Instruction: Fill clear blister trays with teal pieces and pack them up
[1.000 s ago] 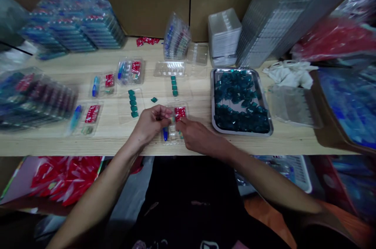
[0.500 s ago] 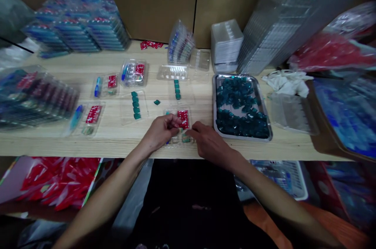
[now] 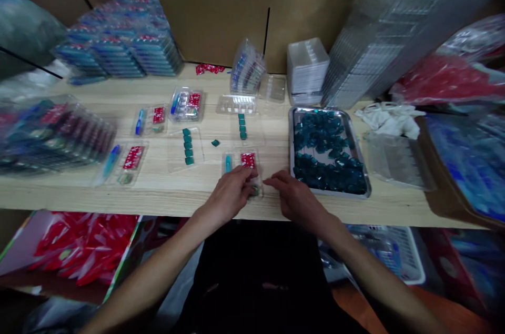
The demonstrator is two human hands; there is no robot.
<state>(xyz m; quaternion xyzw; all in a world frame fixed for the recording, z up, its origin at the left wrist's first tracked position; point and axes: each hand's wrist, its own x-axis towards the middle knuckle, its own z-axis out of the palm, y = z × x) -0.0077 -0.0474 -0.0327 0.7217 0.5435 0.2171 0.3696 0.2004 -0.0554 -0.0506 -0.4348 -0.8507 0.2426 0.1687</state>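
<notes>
A clear plastic blister tray [image 3: 235,158] lies in front of me at the table's near side. It holds a light-blue pen-like piece [image 3: 228,162] and a red packet with white marks [image 3: 248,160]. My left hand [image 3: 226,192] covers its lower part, fingers bent together over a compartment with something greenish; what they pinch is hidden. Just right of the tray, my right hand [image 3: 299,198] is off it, index finger stretched left, nothing visible in it. Beyond the tray lie a loose teal gem-like piece [image 3: 215,143] and two rows of teal pieces [image 3: 188,147] [image 3: 242,127].
A metal tray [image 3: 292,152] of teal pieces stands at right. Filled blister packs [image 3: 132,163] lie at left, beside blurred stacks [image 3: 59,129]. Empty clear packs [image 3: 307,68] are stacked at the back against a cardboard box [image 3: 221,18]. A white cloth [image 3: 390,119] lies right.
My right hand has drawn away rightward from the blister tray. My left hand has shifted right over its lower part, uncovering the light-blue piece. The whole view has moved slightly.
</notes>
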